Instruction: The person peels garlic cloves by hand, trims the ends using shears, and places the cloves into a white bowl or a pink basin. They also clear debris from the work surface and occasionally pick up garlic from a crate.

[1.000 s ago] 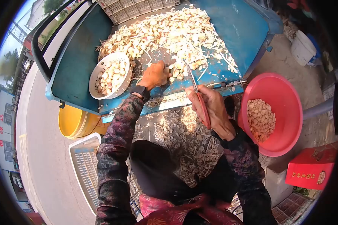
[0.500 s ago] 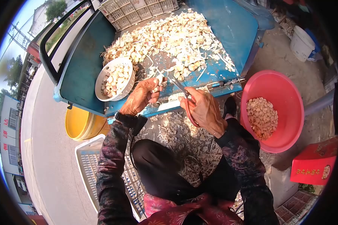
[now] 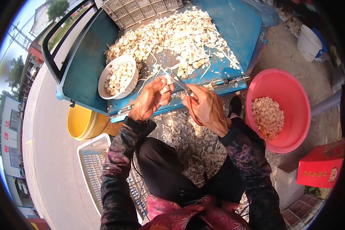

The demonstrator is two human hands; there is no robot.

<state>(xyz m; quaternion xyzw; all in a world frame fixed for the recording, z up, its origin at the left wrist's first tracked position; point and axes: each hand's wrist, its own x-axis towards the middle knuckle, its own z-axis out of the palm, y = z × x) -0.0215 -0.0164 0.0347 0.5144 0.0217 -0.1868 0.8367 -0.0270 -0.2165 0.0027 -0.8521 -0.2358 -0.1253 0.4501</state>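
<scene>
Left hand point(image 3: 148, 100) pinches garlic point(image 3: 167, 82), right hand point(image 3: 210, 110) grips scissors point(image 3: 181, 83), wall sign point(image 3: 6, 136) reads 恒源达

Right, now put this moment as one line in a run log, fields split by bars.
left hand: holds garlic | right hand: holds scissors, blades by garlic | bowl: garlic inside | tub: pale pieces inside

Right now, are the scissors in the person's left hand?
No, the right hand grips the scissors, while the left hand holds pale garlic in its fingers.
</scene>
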